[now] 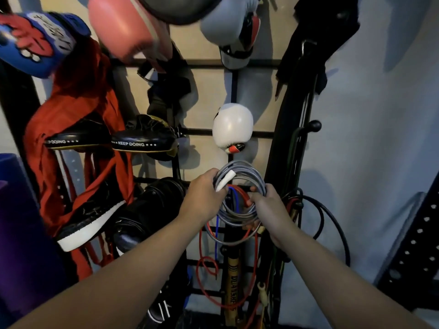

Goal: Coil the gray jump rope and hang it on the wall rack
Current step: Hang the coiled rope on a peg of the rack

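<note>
The gray jump rope (240,217) is wound into a round coil of several loops, held up against the black wall rack (237,60) just below a white boxing glove. My left hand (203,198) grips the coil's left side together with a white handle (225,180). My right hand (268,205) grips the coil's right side. A black rack peg behind the coil's upper part is mostly hidden, and I cannot tell whether the coil rests on it.
Red (255,252) and blue (216,236) ropes hang behind the coil. A white glove (232,125) hangs above, black pads (145,138) and red cloth (78,108) to the left, black cables (332,222) to the right. A yellow stick (234,279) stands below.
</note>
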Demonstrator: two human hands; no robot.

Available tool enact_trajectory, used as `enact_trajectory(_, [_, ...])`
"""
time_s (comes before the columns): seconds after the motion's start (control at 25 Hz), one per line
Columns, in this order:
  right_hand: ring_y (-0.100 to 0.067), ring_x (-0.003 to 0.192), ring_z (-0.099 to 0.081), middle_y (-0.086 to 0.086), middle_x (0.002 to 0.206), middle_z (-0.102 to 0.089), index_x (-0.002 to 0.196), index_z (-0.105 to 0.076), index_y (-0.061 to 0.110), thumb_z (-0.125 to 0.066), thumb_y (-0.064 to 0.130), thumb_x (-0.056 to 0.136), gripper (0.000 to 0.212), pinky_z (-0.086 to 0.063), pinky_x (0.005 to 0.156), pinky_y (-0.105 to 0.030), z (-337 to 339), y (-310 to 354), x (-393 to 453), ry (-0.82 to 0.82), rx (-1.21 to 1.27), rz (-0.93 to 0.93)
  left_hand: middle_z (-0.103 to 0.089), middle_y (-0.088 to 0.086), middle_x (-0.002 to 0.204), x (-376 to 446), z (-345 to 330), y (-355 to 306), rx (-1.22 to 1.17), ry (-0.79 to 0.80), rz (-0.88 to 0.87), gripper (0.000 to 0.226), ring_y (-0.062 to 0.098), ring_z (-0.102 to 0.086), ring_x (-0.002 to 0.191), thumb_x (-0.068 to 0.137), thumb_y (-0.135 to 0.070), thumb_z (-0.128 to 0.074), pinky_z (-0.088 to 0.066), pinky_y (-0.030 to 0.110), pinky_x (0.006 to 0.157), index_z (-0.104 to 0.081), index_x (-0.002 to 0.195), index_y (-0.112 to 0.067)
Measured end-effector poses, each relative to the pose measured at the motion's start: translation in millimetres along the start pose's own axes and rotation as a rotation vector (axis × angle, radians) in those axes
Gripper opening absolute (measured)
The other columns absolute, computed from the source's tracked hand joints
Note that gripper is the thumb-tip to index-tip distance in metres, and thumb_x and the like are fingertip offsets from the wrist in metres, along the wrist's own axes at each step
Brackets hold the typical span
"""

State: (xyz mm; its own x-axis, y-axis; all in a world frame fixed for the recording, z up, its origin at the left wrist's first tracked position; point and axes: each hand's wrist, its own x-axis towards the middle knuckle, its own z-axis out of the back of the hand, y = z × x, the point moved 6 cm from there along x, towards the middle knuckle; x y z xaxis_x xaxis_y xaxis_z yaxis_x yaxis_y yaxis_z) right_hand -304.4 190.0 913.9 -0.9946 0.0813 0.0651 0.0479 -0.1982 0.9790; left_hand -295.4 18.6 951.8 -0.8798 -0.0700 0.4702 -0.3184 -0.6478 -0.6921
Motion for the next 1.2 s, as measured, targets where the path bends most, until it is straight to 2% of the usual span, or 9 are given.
enact_trajectory(0.2, [-0.033, 0.097, -0.067, -0.015, 0.105, -0.069, 0.114, -0.058, 0.018, -0.054, 0.015, 0.097, 0.018, -0.057, 0.080, -0.048, -38.6, -61.6, 84.1, -0.109, -0.060, -0.052, -0.071, 0.006, 0.097, 62.9, -59.8, 91.2, 0.052, 0.047, 0.045, 0.014, 0.029, -0.066, 0.085, 0.097, -0.020, -0.069, -0.056, 0.050, 0.075, -0.063, 0.110, -0.019])
enact_trajectory(0.44, [-0.034, 0.095, -0.070, -0.016, 0.105, -0.070, 0.114, -0.057, 0.017, -0.059, 0.010, 0.097, 0.018, -0.059, 0.072, -0.043, -71.8, -122.0, 169.9, -0.169, -0.093, -0.056, -0.068, 0.006, 0.085, 115.5, -111.0, 175.2, 0.050, 0.064, 0.073, 0.012, 0.032, -0.063, 0.079, 0.094, -0.016, -0.069, -0.056, 0.052, 0.069, -0.058, 0.099, -0.019])
enact_trajectory(0.6, [-0.033, 0.103, -0.070, -0.010, 0.103, -0.072, 0.114, -0.058, 0.013, -0.068, 0.010, 0.097, 0.020, -0.056, 0.093, -0.050, -71.0, -151.9, 203.1, -0.180, -0.114, -0.065, -0.073, 0.007, 0.102, 135.8, -149.1, 197.7, -0.023, 0.135, 0.062, 0.021, 0.031, -0.068, 0.094, 0.095, -0.013, -0.070, -0.056, 0.049, 0.079, -0.064, 0.113, -0.020])
enact_trajectory(0.64, [-0.033, 0.100, -0.070, -0.008, 0.101, -0.070, 0.113, -0.057, 0.014, -0.066, 0.011, 0.099, 0.017, -0.057, 0.091, -0.049, -68.8, -157.8, 207.1, -0.170, -0.122, -0.064, -0.073, 0.006, 0.109, 136.8, -156.7, 199.7, -0.044, 0.152, 0.057, 0.027, 0.030, -0.068, 0.100, 0.094, -0.011, -0.071, -0.056, 0.047, 0.083, -0.065, 0.119, -0.020])
enact_trajectory(0.76, [-0.029, 0.074, -0.070, -0.007, 0.092, -0.067, 0.105, -0.052, 0.022, -0.062, 0.019, 0.103, 0.010, -0.062, 0.061, -0.044, -67.7, -169.0, 212.0, -0.088, -0.113, -0.115, -0.067, 0.007, 0.119, 140.0, -169.8, 205.0, -0.028, 0.159, 0.040, 0.042, 0.027, -0.063, 0.113, 0.089, -0.011, -0.076, -0.051, 0.040, 0.095, -0.065, 0.130, -0.016])
enact_trajectory(0.8, [-0.028, 0.076, -0.071, -0.006, 0.092, -0.068, 0.106, -0.052, 0.023, -0.064, 0.020, 0.102, 0.013, -0.063, 0.063, -0.045, -67.8, -170.3, 213.8, -0.075, -0.117, -0.116, -0.065, 0.006, 0.118, 141.8, -171.0, 207.7, -0.015, 0.159, 0.047, 0.044, 0.026, -0.061, 0.113, 0.088, -0.013, -0.078, -0.048, 0.035, 0.095, -0.065, 0.130, -0.015])
enact_trajectory(0.92, [-0.025, 0.104, -0.069, 0.002, 0.099, -0.068, 0.122, -0.053, 0.014, -0.079, 0.018, 0.092, 0.040, -0.055, 0.092, -0.042, -65.7, -169.6, 220.0, -0.066, -0.131, -0.079, -0.067, 0.005, 0.119, 145.1, -174.7, 214.3, -0.064, 0.207, 0.090, 0.044, 0.024, -0.063, 0.112, 0.087, -0.016, -0.081, -0.049, 0.034, 0.095, -0.063, 0.126, -0.014])
enact_trajectory(1.08, [-0.005, 0.100, -0.062, 0.009, 0.113, -0.065, 0.134, -0.047, 0.019, -0.090, 0.026, 0.079, 0.070, -0.052, 0.084, -0.021, -67.9, -162.9, 215.9, 0.020, -0.099, -0.121, -0.068, 0.006, 0.123, 147.3, -173.8, 218.2, -0.164, 0.253, 0.129, 0.045, 0.023, -0.065, 0.114, 0.085, -0.016, -0.083, -0.051, 0.042, 0.101, -0.063, 0.125, -0.016])
enact_trajectory(1.2, [-0.019, 0.128, -0.055, -0.002, 0.144, -0.056, 0.152, -0.038, 0.023, -0.089, 0.028, 0.079, 0.090, -0.044, 0.110, -0.038, -59.0, -153.4, 213.2, 0.014, -0.081, -0.102, -0.067, 0.007, 0.129, 151.8, -169.8, 218.7, -0.180, 0.297, 0.124, 0.050, 0.023, -0.064, 0.119, 0.086, -0.016, -0.083, -0.050, 0.045, 0.107, -0.064, 0.132, -0.016])
